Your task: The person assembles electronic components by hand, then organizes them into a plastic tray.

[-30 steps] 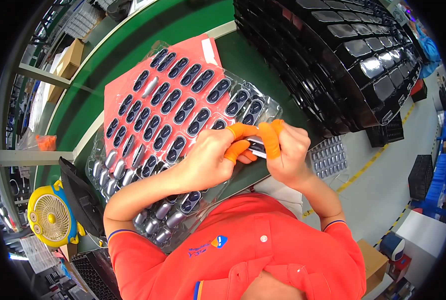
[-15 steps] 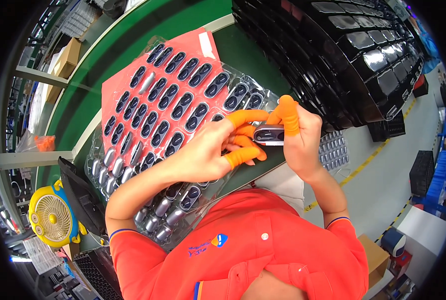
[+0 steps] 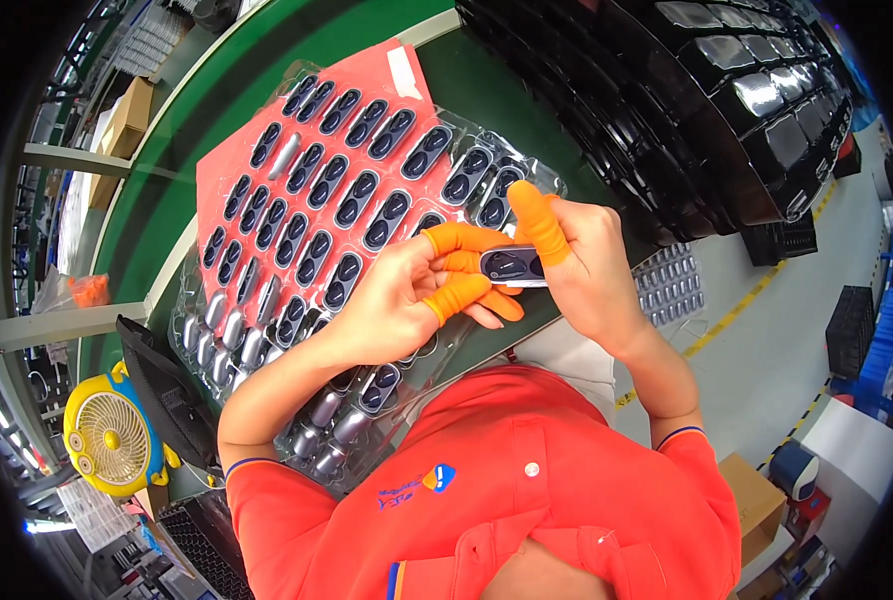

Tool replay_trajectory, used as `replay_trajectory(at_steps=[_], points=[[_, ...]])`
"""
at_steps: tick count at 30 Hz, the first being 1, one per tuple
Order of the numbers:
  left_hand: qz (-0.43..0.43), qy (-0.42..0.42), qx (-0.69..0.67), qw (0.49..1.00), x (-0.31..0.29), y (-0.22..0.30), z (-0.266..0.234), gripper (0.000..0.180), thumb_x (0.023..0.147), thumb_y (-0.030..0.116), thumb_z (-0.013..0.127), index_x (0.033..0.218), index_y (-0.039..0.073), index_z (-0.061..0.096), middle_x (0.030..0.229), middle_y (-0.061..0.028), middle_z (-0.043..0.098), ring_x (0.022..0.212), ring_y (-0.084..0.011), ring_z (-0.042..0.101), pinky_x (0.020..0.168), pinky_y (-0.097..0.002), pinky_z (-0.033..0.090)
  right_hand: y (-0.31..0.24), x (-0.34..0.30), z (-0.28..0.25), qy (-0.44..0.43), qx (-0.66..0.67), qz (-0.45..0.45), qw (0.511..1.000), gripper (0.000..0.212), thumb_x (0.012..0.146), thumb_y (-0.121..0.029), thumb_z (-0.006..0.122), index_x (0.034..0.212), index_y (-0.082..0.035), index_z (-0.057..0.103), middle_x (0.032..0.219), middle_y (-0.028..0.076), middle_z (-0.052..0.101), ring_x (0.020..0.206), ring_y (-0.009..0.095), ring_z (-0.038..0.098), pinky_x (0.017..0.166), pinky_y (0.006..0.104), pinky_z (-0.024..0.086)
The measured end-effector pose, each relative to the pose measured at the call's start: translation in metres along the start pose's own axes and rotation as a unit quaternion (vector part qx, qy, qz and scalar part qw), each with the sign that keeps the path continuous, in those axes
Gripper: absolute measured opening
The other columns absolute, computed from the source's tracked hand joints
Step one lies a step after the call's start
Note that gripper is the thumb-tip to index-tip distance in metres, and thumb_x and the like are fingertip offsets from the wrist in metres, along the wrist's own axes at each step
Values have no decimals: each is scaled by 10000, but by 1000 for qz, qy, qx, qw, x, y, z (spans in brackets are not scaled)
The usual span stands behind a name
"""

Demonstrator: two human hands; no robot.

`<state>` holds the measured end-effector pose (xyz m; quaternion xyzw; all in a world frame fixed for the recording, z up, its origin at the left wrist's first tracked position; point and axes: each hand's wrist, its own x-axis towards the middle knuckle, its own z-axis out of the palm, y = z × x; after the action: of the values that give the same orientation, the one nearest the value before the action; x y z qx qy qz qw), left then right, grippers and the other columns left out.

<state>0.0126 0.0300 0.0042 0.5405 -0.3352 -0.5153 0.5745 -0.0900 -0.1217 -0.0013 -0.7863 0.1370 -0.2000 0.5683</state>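
Observation:
My right hand (image 3: 591, 265), with orange finger covers, grips the right end of a small oval earbud case (image 3: 506, 264) with a silver rim and a dark inside. Curled around the left end of the same case is my left hand (image 3: 406, 295), also in orange finger covers; its fingertips are partly hidden. Beneath and beyond the hands lies a clear plastic tray (image 3: 511, 150) with rows of similar cases. Most show their dark insides, while several near my left forearm show smooth silver backs. A red sheet (image 3: 228, 160) is under the tray.
The tray lies on a green bench (image 3: 256, 60). A tall stack of black trays (image 3: 656, 120) stands at the right. At the left are a yellow fan (image 3: 113, 437) and a black bag (image 3: 166, 390). Another tray of silver pieces (image 3: 669, 288) is lower, beyond my right arm.
Both hands have shifted slightly left together with the earbud case. The right fingers now cover more of its right end. The view has moved a little.

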Motion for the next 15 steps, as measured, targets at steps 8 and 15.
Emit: replay_trajectory(at_steps=[8,15], points=[[-31,5,-33,999,-2,-2,-2,309,904,48,476,1182,-72,417,991,-182,590,880,-259,631,733,-323,537,3,1,1,-37,1,50,998,250,838,-150,546,750,77,604,572,189,572,516,239,610,479,316,437],[-83,28,-8,996,-4,2,-4,253,908,73,482,1108,-80,452,927,-171,610,804,-246,650,652,-294,548,6,0,3,-56,-70,69,994,245,844,-183,597,802,59,604,562,134,578,501,169,584,482,289,431]])
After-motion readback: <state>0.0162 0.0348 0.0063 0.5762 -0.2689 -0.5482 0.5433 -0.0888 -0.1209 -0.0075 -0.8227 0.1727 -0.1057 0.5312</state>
